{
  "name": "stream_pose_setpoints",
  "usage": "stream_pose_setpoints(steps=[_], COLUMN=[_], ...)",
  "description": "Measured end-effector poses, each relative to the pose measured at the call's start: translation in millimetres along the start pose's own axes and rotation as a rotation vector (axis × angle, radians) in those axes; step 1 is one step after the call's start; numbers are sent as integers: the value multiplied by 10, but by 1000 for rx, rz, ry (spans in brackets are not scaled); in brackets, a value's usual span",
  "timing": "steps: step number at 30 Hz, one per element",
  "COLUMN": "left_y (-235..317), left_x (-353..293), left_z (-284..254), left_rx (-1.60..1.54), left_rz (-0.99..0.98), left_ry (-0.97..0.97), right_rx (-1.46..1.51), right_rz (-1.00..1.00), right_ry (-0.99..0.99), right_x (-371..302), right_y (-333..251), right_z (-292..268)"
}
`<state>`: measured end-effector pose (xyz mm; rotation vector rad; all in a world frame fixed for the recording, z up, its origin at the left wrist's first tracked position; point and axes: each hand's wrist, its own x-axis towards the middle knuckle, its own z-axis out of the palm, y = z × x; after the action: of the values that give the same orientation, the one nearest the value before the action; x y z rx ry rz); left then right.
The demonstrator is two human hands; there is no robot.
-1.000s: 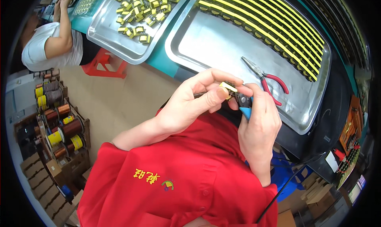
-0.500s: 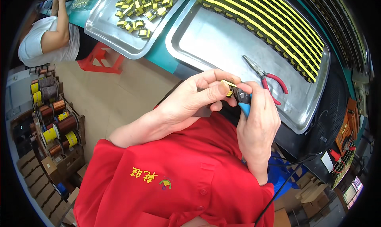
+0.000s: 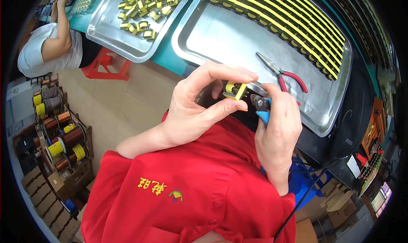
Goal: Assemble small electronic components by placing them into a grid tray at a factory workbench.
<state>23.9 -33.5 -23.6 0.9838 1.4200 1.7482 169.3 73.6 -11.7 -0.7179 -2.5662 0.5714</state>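
One yellow-and-black block-shaped component [image 3: 235,90] with thin metal pins, held in the air in front of the bench, pins pointing right. Left hand [image 3: 212,94] grasps it between thumb and forefinger. Right hand [image 3: 278,124] wrapped round one pair of blue-handled cutters with a dark metal head [image 3: 259,102]; head just beside the pins, contact impossible to tell.

Beyond the hands: one rectangular silver metal tray [image 3: 212,39]. On its bare part, one pair of red-handled pliers with silver jaws [image 3: 272,66], handles toward the tray's near edge. Along the far edge, several tight rows of yellow-and-black parts [image 3: 280,24]; too close-set to count surely.

Left of that, a second silver metal tray [image 3: 102,34], near edge by the front of the teal-topped bench [image 3: 166,61]. Loose heap of dozens of like pieces [image 3: 146,7] toward its far side, overlapping; near-left corner bare.

Farther left: one co-worker in a white shirt [image 3: 46,45]; one red plastic stool [image 3: 104,68]; a rack of wire spools [image 3: 70,136] on the floor, overlapping.
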Motion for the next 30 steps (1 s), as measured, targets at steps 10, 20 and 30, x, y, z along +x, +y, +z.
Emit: stream_pose_setpoints(steps=[10, 20, 30], left_y=[-1, 109, 106], left_x=[-29, -7, -7], left_z=[-11, -68, -56], left_rx=[80, 136, 152], left_rz=[22, -46, -48], left_ry=[17, -110, -125], right_rx=[0, 14, 8], right_rz=[5, 46, 40], right_ry=[-27, -44, -24], right_x=[-18, -15, -5], right_y=[-65, -77, -84], right_z=[-13, -26, -27])
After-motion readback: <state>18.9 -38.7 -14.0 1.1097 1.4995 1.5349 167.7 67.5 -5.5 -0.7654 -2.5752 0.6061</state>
